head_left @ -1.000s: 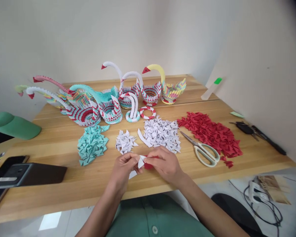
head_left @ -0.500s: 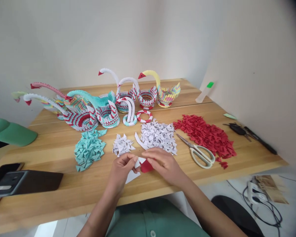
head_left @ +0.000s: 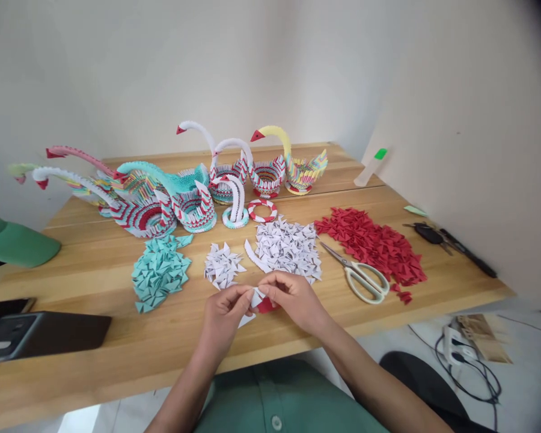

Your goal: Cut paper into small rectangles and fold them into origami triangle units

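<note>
Between my two hands is a small folded piece of white paper (head_left: 257, 296). My left hand (head_left: 226, 313) pinches its left side, and my right hand (head_left: 293, 300) pinches the upper right with thumb and forefinger. Red paper (head_left: 265, 305) lies under my hands, partly hidden by them. A flat white sheet (head_left: 246, 320) shows on the table just below my left fingers. Behind my hands lie a small pile of white folded triangles (head_left: 223, 266), a larger white pile (head_left: 288, 248) and a curved white strip of joined pieces (head_left: 255, 257).
Teal triangles (head_left: 161, 273) lie to the left; red triangles (head_left: 374, 243) and scissors (head_left: 365, 282) to the right. Several paper swans (head_left: 193, 207) and a red-white ring (head_left: 262, 211) stand behind. A green bottle (head_left: 20, 242), dark box (head_left: 67, 334) and keys (head_left: 430, 233) sit at the sides.
My right fingers have drawn in closer to my left, and the white paper now looks smaller and folded. The whole view has shifted slightly.
</note>
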### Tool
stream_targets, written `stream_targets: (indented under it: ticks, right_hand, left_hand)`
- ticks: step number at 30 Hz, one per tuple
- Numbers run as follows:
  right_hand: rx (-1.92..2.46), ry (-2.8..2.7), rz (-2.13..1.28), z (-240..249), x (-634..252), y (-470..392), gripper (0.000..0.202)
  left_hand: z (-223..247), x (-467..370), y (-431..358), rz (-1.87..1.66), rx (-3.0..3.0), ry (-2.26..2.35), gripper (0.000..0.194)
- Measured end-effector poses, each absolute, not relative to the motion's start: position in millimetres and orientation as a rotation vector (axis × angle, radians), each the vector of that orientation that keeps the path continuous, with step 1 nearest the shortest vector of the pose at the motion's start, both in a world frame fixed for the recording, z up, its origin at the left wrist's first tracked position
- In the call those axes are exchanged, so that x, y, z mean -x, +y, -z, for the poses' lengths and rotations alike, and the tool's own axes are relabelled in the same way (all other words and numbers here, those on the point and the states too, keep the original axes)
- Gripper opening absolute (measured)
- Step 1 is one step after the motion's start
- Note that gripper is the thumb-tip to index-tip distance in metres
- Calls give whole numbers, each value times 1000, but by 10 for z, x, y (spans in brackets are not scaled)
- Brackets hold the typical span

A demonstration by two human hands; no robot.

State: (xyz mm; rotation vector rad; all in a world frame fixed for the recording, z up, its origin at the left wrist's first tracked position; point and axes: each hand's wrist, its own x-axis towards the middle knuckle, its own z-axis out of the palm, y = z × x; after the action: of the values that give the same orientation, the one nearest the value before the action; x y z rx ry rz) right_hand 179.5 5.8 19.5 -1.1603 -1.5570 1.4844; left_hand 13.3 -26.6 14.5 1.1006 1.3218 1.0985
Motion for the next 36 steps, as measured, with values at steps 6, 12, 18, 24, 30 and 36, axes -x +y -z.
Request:
stream_targets:
  ticks: [6,12,18,24,30,36]
  right_hand:
    - [1192,-1579,-1416,-185,-1758,42,15]
    - [1202,-1609,-1339,-183,-1748,14,13]
    - [1184,-1605,-1429,-212,-1804,38,11]
    - [1187,-1855,-1267,-312,-1872,75,15]
    - [1172,-2149,-970,-416,-1897,97,16]
    - [1203,-1835,-951,-404,-1905,53,17]
  left_hand:
    - [-92,-159,-264,-1155,-1056,1337,21]
    - [-59,-190,-289,-1209,-1005,1307,19]
    - [-50,-169,-324,-1195,-1148,1299,20]
    - [-35,-161,-322,-1147,-1293,1333,19]
    - [-199,-111,-283,-1072,-1491,1326,17]
    - [-182,-92,-278,-1170,-1212,1320,17]
